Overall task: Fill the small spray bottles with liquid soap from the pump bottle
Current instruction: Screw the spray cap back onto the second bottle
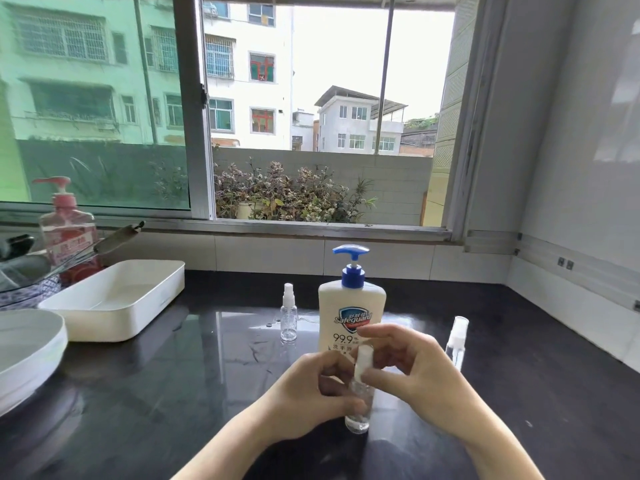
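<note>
Head view shows, low in the centre of the frame, the left hand grasping the body of a small spray bottle upright on the dark desk, steadying it. The right hand pinches its white spray cap, probably to twist it. Just behind stands the pump bottle, close for filling. Two more spray bottles wait, one left, one right.

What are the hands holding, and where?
One small spray bottle: the left hand grips its clear body, and the right hand pinches its white spray top.
</note>
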{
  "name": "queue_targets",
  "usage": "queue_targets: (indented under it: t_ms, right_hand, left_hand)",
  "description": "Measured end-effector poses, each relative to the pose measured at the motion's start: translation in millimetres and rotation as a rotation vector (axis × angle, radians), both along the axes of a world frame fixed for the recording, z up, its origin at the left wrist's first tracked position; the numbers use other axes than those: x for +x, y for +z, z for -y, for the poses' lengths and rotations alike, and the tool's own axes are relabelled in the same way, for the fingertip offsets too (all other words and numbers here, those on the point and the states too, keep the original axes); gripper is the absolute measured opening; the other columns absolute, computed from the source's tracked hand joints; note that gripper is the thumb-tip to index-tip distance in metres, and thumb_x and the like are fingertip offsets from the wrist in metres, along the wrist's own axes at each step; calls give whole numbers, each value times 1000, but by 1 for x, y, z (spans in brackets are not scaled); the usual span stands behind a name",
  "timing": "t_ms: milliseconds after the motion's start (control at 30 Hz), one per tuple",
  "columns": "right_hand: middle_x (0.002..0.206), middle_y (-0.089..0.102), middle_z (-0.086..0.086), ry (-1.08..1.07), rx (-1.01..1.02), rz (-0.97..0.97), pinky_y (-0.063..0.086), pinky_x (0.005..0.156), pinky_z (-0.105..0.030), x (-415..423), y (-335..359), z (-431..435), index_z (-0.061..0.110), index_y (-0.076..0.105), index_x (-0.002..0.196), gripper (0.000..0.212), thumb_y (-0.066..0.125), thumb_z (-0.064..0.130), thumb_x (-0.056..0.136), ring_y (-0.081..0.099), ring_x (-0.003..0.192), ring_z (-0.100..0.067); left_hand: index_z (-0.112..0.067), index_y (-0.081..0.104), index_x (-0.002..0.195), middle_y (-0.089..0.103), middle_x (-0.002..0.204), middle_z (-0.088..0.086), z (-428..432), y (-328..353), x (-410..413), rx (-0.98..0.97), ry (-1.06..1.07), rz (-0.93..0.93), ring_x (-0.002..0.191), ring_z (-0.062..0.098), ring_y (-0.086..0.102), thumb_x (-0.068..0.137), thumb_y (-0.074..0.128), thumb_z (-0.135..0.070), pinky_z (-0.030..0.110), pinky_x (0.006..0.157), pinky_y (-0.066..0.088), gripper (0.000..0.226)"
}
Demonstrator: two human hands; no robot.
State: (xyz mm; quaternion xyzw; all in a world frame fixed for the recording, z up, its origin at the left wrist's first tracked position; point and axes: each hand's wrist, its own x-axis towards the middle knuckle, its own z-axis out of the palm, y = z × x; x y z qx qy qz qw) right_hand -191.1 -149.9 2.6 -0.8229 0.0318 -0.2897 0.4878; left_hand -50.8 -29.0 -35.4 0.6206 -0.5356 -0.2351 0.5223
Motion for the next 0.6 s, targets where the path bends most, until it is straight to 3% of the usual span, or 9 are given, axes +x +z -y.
queue_targets:
  t_ms: [100,200,300,400,467,533,600]
  right_hand:
    - [83,71,7,-90,-40,-5,51,70,-24,5,-2,-2,30,65,90,40,82,9,61,62,71,-12]
    - [72,65,15,-192,-114,2,45,59,-12,7,-5,-8,32,61,81,36,85,24,55,54,60,1]
    - [93,65,26,-194,-175,-39,45,73,-11,4,-4,-8,38,59,96,50,84,37,53,59,82,6]
    - [113,66,15,-10,-20,-29,46,91,-21,-2,0,-1,34,54,119,60,76,16,66,60,106,-5]
    - [109,69,6,52,46,-27,50,89,-23,-3,1,-2,32,54,120,56,67,5,72,65,101,-13]
    - [99,71,7,6,4,-24,53,84,-25,-1,0,-3,30,60,112,51,71,1,72,67,90,-13]
    - [88,70,8,-63,-43,-20,53,79,-24,2,-2,-5,27,65,100,42,79,6,66,66,80,-13]
  left_hand:
    - [-11,62,90,67,81,-11,-1,0,0,1,0,-6,72,8,68,69,79,-11,16,65,49,27]
    - [-8,61,92,67,81,-9,0,0,0,4,5,-16,75,9,68,69,79,-11,18,66,49,29]
    - [-7,62,95,70,86,-3,0,0,0,2,4,-20,77,13,70,69,79,-11,20,66,51,32]
    - [-8,62,94,69,84,-4,0,0,-1,13,13,-23,75,12,70,68,79,-9,18,65,50,30]
    - [-7,61,99,69,87,1,1,1,-1,10,10,-20,75,11,69,69,78,-8,19,67,52,34]
    - [-4,60,101,68,92,8,1,1,-1,12,11,-13,75,11,69,69,78,-8,21,69,53,37]
    - [-2,59,96,67,87,4,0,0,0,16,17,-11,72,8,68,69,78,-9,18,64,51,34]
